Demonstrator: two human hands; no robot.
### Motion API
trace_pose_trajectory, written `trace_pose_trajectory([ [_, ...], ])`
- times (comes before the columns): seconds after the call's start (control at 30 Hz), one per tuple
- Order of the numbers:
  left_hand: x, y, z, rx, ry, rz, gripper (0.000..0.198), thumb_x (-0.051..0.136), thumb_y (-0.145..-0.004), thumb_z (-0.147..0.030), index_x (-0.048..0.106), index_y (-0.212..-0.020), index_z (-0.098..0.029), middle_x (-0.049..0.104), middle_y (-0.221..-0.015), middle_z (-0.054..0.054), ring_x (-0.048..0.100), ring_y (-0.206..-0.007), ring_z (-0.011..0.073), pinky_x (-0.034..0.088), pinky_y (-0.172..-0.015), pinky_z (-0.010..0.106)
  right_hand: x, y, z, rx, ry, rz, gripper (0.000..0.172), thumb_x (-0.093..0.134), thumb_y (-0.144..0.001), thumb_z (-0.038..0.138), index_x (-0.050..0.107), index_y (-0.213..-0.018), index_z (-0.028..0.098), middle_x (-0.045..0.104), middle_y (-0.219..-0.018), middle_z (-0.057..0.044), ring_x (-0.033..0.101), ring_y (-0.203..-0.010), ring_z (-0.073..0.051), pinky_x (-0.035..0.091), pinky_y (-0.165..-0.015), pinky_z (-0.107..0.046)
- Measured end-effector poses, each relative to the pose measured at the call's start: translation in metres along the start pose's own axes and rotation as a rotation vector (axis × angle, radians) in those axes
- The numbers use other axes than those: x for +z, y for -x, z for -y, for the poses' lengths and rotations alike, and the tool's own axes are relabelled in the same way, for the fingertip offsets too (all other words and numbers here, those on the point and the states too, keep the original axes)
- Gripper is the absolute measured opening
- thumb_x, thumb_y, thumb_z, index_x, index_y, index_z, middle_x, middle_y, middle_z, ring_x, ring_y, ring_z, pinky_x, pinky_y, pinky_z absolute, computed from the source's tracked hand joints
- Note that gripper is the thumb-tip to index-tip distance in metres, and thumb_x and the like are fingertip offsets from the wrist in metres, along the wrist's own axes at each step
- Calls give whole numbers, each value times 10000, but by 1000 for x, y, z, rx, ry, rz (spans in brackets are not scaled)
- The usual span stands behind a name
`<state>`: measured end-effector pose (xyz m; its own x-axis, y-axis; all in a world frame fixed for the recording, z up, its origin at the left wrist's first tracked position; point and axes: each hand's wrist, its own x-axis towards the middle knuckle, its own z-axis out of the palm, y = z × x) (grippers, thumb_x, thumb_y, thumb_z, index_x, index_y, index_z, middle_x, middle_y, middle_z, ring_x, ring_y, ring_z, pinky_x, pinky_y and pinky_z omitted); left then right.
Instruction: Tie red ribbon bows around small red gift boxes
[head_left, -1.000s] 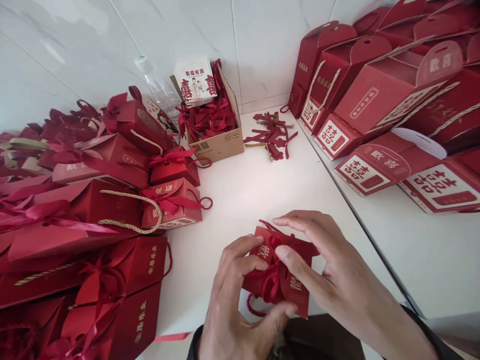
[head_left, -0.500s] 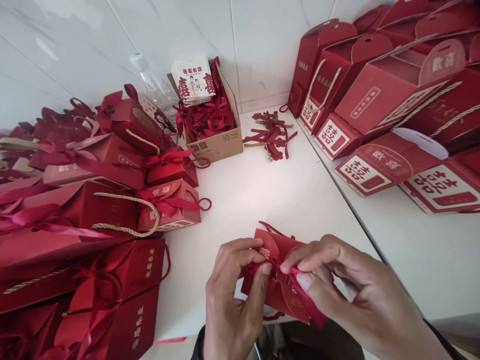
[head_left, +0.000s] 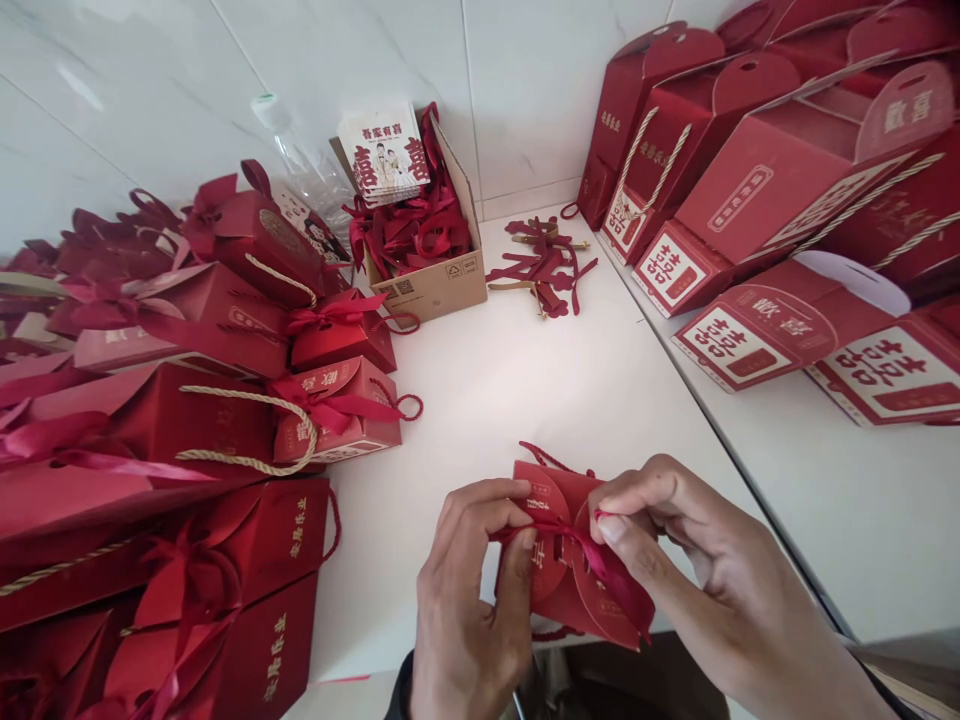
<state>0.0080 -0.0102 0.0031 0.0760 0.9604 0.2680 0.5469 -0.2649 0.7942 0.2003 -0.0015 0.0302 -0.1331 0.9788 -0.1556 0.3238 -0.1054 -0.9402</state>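
A small red gift box (head_left: 570, 590) with rounded flaps rests near the front edge of the white table (head_left: 525, 390). A dark red ribbon (head_left: 611, 580) runs across the top of the box. My left hand (head_left: 469, 610) pinches the ribbon's left end with thumb and forefinger at the box's left flap. My right hand (head_left: 690, 570) pinches the ribbon's other side at the right flap, and a loose ribbon tail hangs down below its fingers. A thin red cord loop shows at the box's far edge.
Finished red boxes with ribbon bows (head_left: 337, 410) and rope-handled bags (head_left: 165, 440) pile up on the left. A cardboard box (head_left: 435, 285) of ribbons and cards stands at the back. Loose red pieces (head_left: 544, 265) lie beside it. Larger red boxes (head_left: 757, 320) line the right.
My hands went from fingers spread over the box to pinching the ribbon. Since half a second ago they have drawn the ribbon apart a little across the box top.
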Motion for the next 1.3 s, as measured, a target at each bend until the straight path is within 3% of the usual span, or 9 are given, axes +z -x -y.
trace_pose_trajectory([
  [0.1, -2, 0, 2, -2, 20, 19, 168, 571, -983, -103, 622, -1023, -258, 720, -1110, 15, 690, -1020, 135, 553, -839, 231, -1, 0, 0, 19, 22, -25, 267, 529, -1039, 487, 620, -935, 259, 688, -838, -38, 682, -783, -194, 541, -547, -253],
  [0.2, -6, 3, 1, -22, 92, 45, 236, 559, -974, -75, 611, -1083, -278, 706, -1174, 26, 685, -1077, 150, 558, -882, 260, -3, 3, -2, -9, 98, -47, 206, 558, -1030, 469, 617, -1112, 289, 677, -866, -15, 684, -777, -172, 579, -588, -230],
  [0.37, -11, 13, -9, -122, 214, 31, 312, 549, -958, -156, 571, -1238, -294, 609, -1385, 86, 614, -1277, 257, 540, -991, 409, -5, 9, -5, -72, 252, -85, 332, 570, -1020, 456, 508, -1322, 334, 603, -924, -2, 656, -768, -152, 610, -646, -215],
  [0.5, -9, 13, -11, -156, 106, -17, 219, 650, -944, -261, 613, -1157, -295, 618, -1353, 73, 615, -1252, 271, 534, -953, 403, -6, 9, -10, -162, 356, -103, 334, 615, -993, 409, 534, -1305, 321, 651, -1063, -31, 662, -767, -152, 614, -675, -241],
  [0.67, -3, 8, -6, -63, 9, -40, 152, 651, -913, -130, 577, -926, -262, 658, -1214, 39, 660, -1109, 203, 546, -824, 306, -7, 6, -13, -141, 333, -68, 160, 601, -1010, 393, 649, -1140, 313, 720, -940, -1, 686, -704, -150, 601, -623, -228],
  [0.87, 7, 12, -13, -60, -39, -188, 238, 565, -885, -47, 566, -991, -260, 644, -1205, 40, 625, -1142, 203, 509, -903, 337, -9, 6, -9, -126, 314, -20, 155, 579, -1025, 413, 678, -1028, 293, 714, -866, 0, 660, -649, -152, 544, -512, -221],
  [1.03, 10, 14, -24, -125, -67, -146, 162, 587, -898, -162, 605, -1022, -265, 593, -1309, 59, 575, -1191, 248, 489, -922, 389, -8, 5, -5, -131, 311, -5, 163, 567, -1027, 399, 684, -1005, 287, 721, -900, -12, 669, -691, -163, 584, -600, -252],
  [1.17, 10, 11, -20, -32, -114, -151, 154, 626, -890, -109, 591, -905, -258, 630, -1216, 44, 600, -1123, 226, 490, -869, 349, -8, 4, -4, -136, 306, -14, 171, 566, -1027, 398, 690, -994, 284, 717, -895, -17, 666, -684, -165, 582, -594, -259],
  [1.3, 10, 10, -12, -53, -122, -216, 206, 610, -873, -55, 553, -889, -253, 648, -1139, 33, 608, -1139, 212, 477, -911, 343, -8, 5, -7, -148, 300, -7, 156, 566, -1029, 386, 681, -990, 289, 701, -872, -8, 659, -671, -157, 562, -564, -245],
])
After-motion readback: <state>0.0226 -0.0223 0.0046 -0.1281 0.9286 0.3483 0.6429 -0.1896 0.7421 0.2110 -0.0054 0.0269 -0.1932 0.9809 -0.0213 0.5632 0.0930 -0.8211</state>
